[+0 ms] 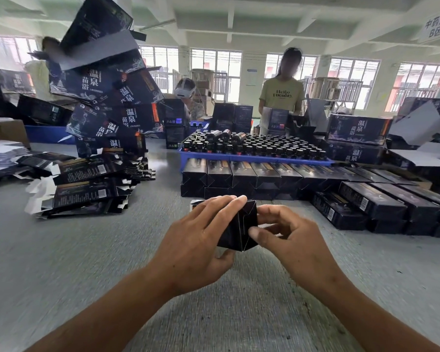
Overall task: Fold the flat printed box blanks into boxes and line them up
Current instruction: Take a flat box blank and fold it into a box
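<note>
Above the grey surface, near its middle, both hands hold a half-folded black box; the left hand wraps its fingers over the top, the right hand pinches the end flap; folded boxes line up beyond, flat blanks stacked left.

**What the head view could not show**

The left hand covered most of the black box, hiding its far end. At ten o'clock, the tower of printed cartons was motion-blurred. At three o'clock, the folded boxes ran off the frame.
</note>
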A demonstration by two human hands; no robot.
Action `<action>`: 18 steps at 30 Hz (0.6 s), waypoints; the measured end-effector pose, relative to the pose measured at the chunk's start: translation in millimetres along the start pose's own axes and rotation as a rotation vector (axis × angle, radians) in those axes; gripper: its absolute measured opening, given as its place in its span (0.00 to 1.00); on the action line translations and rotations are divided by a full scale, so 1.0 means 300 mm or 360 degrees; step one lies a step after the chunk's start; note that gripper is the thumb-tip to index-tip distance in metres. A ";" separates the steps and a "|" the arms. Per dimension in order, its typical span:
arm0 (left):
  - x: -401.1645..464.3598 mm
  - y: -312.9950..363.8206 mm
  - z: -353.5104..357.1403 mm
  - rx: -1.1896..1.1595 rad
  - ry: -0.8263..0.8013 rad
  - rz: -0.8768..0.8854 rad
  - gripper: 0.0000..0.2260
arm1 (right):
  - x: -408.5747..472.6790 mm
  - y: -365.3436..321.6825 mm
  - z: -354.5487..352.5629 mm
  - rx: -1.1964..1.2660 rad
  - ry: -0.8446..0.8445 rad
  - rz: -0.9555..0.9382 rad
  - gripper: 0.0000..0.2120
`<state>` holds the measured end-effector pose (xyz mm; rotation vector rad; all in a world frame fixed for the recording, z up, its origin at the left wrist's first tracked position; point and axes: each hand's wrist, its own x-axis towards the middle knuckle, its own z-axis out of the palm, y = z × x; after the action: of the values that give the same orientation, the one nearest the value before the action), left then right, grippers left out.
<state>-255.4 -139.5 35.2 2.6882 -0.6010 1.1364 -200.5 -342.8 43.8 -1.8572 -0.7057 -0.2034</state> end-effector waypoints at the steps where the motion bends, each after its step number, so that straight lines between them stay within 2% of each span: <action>1: 0.001 0.002 -0.001 -0.0002 0.0000 0.0005 0.37 | 0.002 0.001 -0.002 0.0035 0.0001 0.0007 0.11; 8: 0.002 0.010 0.001 -0.0015 -0.0018 0.0026 0.37 | 0.008 0.001 -0.010 0.0226 -0.0020 0.0088 0.04; 18: 0.004 0.018 0.008 0.0021 -0.0069 0.0030 0.36 | 0.007 0.001 -0.001 -0.0015 0.0121 0.0036 0.03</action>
<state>-255.4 -145.4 34.3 2.7304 -0.6293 1.0934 -198.6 -342.4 44.8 -1.8558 -0.6323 -0.2615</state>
